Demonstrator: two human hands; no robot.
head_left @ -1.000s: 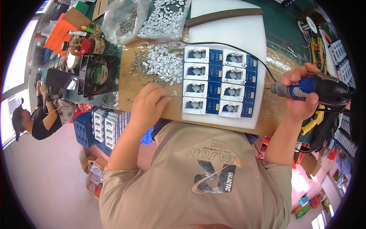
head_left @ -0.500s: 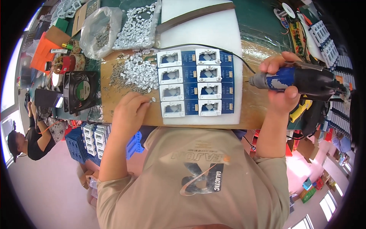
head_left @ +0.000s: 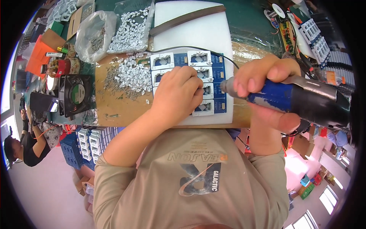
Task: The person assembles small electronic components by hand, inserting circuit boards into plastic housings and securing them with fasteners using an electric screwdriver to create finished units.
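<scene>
My right hand point(head_left: 254, 76) is wrapped round a blue and black electric screwdriver point(head_left: 305, 97), its grey nose pointing left at the edge of the boards. Over the blue circuit boards point(head_left: 220, 86) my left hand point(head_left: 177, 91) is closed, fingertips curled down beside a white plastic frame point(head_left: 206, 108). Whatever those fingers pinch is hidden. Several such white frames sit in two columns on the boards, and my left hand covers some of them. The boards lie on a white foam sheet point(head_left: 225, 121).
Left of the boards lie a heap of small white plastic parts point(head_left: 133, 76) and loose screws point(head_left: 112, 82). Behind are a bag of screws point(head_left: 95, 36), a tray of white parts point(head_left: 129, 28) and a brown strip point(head_left: 187, 20). A black fan point(head_left: 76, 95) stands left. Another person point(head_left: 32, 143) is far left.
My left hand has moved right from the heap of screws and white parts to over the boards. My right hand has brought the screwdriver left and nearer the boards.
</scene>
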